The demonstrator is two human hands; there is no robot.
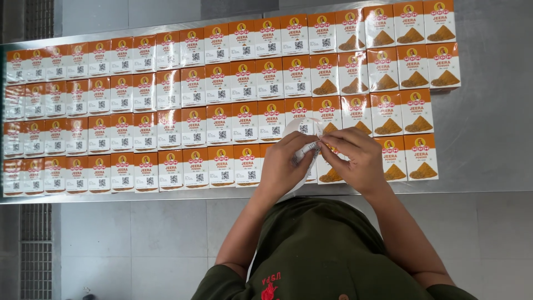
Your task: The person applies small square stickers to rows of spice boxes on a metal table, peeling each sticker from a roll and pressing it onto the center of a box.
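Note:
Several small orange-and-white cartons lie flat in four rows on a steel table. Those on the left show a square code panel; those on the right show a picture of a brown powder heap. My left hand and my right hand meet over the front row, right of centre. Both pinch a thin white paper strip that curls up between them and hangs down under my left hand. What is printed on the strip is too small to tell. The cartons under my hands are partly hidden.
The table's front edge runs just below the nearest row. Bare steel shows to the right of the cartons. A grey tiled floor lies below, with a metal floor grate at the left. My dark green shirt fills the bottom centre.

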